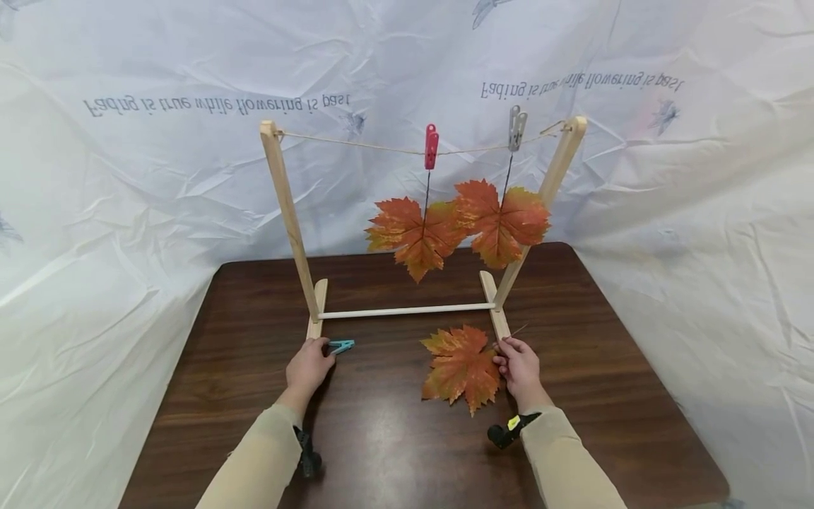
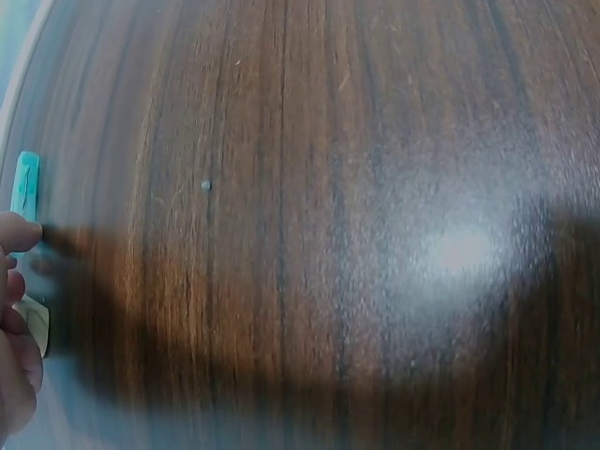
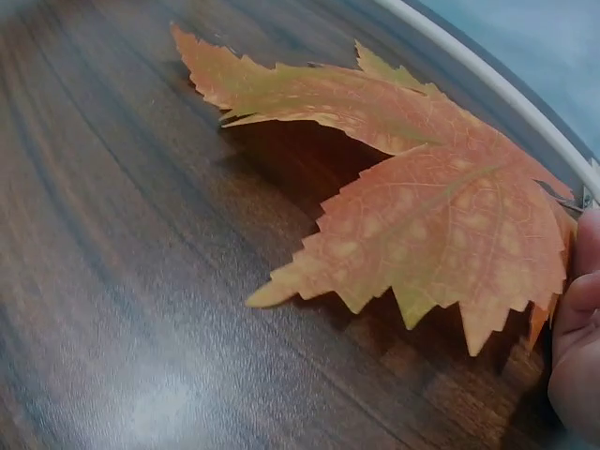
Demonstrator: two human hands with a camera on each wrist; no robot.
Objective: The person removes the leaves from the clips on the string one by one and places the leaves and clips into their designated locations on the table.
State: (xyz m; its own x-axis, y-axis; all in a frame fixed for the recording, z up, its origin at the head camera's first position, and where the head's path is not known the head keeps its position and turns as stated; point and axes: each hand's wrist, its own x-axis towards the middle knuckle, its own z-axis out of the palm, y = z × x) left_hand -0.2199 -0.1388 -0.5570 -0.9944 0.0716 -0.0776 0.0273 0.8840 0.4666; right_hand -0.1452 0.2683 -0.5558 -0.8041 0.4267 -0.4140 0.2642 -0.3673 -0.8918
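My left hand [image 1: 309, 367] pinches a light-blue clothespin [image 1: 342, 346] near the left foot of a wooden frame; the left wrist view shows the same clothespin [image 2: 26, 187] at its left edge, beside the fingertips. In my right hand [image 1: 520, 367] is an orange maple leaf [image 1: 463, 367], pinched by its thin stem, with the blade just over the table. That leaf [image 3: 441, 216] fills much of the right wrist view. Two similar leaves hang from the string [image 1: 356, 143], one from a red clothespin [image 1: 431, 147], the other from a grey clothespin [image 1: 517, 129].
The wooden frame's left post [image 1: 289, 219] and right post [image 1: 559, 166] hold up the string. A white rod [image 1: 407, 311] joins their feet low across the brown table [image 1: 381, 438]. White printed cloth [image 1: 191, 184] surrounds the table at the back and sides.
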